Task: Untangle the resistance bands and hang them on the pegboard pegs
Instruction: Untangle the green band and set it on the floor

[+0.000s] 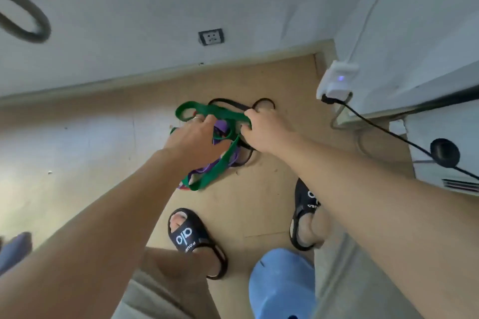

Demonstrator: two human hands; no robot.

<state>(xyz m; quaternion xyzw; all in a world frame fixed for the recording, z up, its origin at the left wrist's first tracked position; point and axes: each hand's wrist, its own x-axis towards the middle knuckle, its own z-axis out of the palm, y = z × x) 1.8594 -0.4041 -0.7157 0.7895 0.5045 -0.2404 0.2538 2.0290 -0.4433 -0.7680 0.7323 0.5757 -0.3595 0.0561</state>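
- The job is at its first stage from where I stand: the resistance bands are one knotted heap on the tan floor (103,142) near the wall, and none of this heap has been hung yet. No pegboard shows here; two grey loops (24,8) hang on the wall at upper left, too blurred to name.
- The next move, I'd judge, calls for drawing the green band free of the others without tightening the snarl, then standing up to find a peg.
- The green band (220,166) is the biggest piece, a broad flat strap looping over the top of the heap and trailing down toward the person's sandals (189,235).
- The purple band (223,128) sits under it, bunched, with a red edge peeking out at the bottom.
- The black band (264,101) is thinnest, looping out behind.
- The right hand (261,129) has its fingers curled round the green strap where it bends.
- The left hand (197,134) reaches into the heap, fingers bent among green and purple; what it holds I cannot tell.
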